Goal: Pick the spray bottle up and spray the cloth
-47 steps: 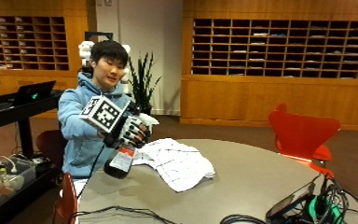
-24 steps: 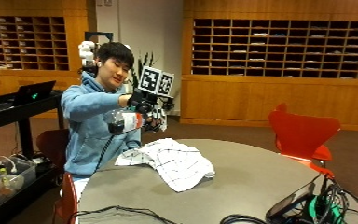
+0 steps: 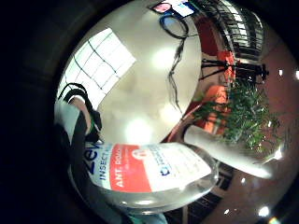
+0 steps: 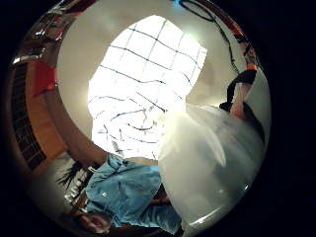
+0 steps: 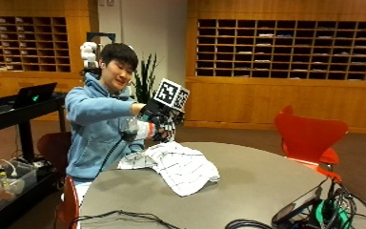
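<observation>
One bottle [image 5: 134,129] is up in the air, lying roughly on its side above the near edge of the cloth [image 5: 173,165] and not touching it. The gloved right hand [image 5: 161,125] grips it, fingers curled round its neck end. From the palm, the bottle's red and white label [image 3: 149,168] fills the view close up, and the checked white cloth lies spread below on the table [image 5: 259,181]. The person sits at the table's far left side in a blue hoodie [image 5: 94,124]. The bare hand is hidden behind the bottle, so its state cannot be told. Black cables [image 5: 116,219] lie along the near table edge. A red chair [image 5: 310,138] stands to the right.
</observation>
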Motion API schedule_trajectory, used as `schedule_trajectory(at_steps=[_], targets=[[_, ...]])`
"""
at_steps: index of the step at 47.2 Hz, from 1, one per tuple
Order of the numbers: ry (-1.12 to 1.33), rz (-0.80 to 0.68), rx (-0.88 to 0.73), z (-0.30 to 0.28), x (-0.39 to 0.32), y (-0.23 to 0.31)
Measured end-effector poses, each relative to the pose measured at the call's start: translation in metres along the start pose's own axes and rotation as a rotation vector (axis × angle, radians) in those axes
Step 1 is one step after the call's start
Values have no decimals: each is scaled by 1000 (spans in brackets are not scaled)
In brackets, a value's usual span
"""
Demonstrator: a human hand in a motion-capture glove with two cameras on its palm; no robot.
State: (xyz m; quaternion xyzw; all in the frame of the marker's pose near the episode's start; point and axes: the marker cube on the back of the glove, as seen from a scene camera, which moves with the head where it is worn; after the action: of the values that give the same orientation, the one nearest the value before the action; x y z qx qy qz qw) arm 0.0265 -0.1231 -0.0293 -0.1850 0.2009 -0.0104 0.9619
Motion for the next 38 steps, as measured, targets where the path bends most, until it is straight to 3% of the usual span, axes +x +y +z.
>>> schedule_trajectory(at_steps=[10,29,38], targets=[[-5,32,38,-21,11,10],[-14,2,-15,7,1,-4],[-134,-5,112,-20,1,3]])
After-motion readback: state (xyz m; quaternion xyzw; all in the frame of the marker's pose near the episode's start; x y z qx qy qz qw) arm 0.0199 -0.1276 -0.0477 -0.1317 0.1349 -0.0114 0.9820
